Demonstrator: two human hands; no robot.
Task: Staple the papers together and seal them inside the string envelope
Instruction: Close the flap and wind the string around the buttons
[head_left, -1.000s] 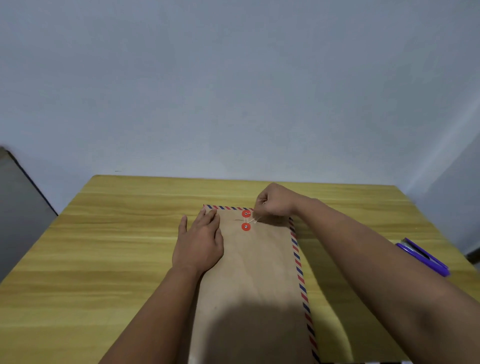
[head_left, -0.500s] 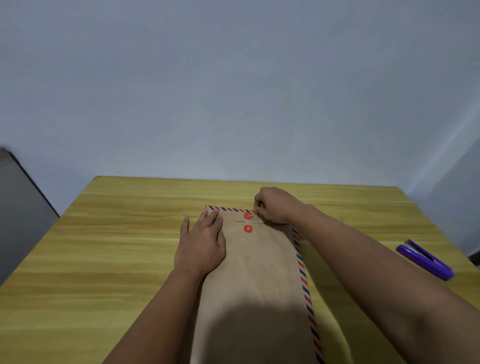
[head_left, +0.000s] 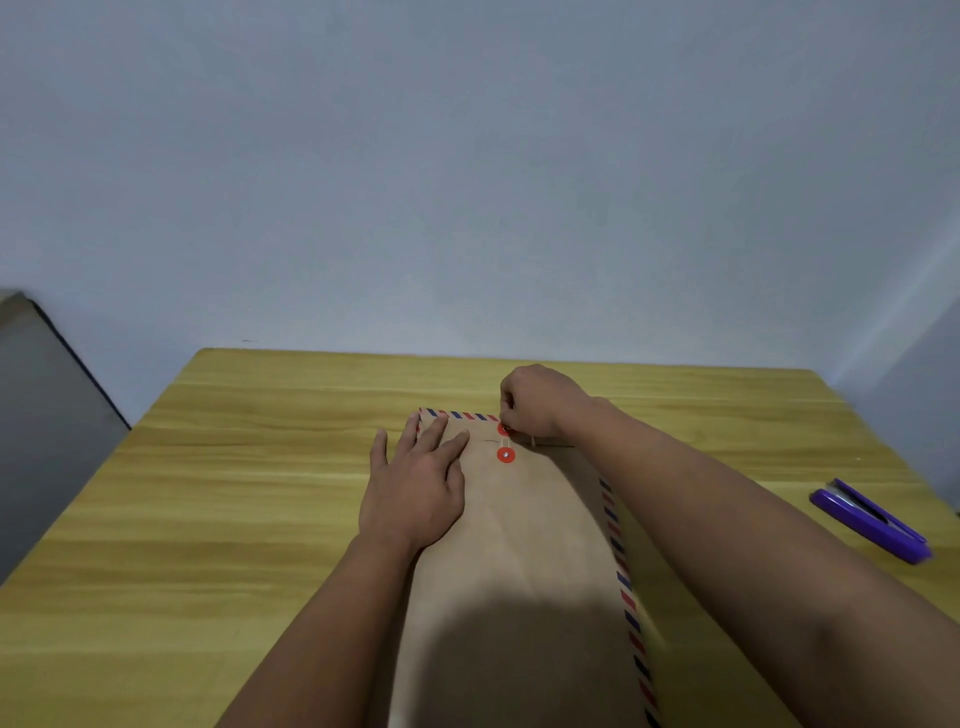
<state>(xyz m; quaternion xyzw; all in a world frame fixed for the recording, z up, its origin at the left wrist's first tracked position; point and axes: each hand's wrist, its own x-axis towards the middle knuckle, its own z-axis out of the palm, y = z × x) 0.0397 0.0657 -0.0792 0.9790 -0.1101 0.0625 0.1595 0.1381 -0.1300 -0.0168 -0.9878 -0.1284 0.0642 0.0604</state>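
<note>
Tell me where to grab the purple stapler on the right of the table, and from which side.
Take the stapler across its long body near the middle, coming from above with the grip spanning its narrow width. It lies flat on the table, angled from far-left to near-right, well clear of the envelope, so both long sides look open. Its far end seems to gape slightly; avoid pinching there.

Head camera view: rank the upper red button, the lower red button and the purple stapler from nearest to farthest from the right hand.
1. Upper red button: at the right hand's fingertips, on the envelope flap.
2. Lower red button: just below the upper one, toward the person.
3. Purple stapler: far off at the table's right edge.
</note>
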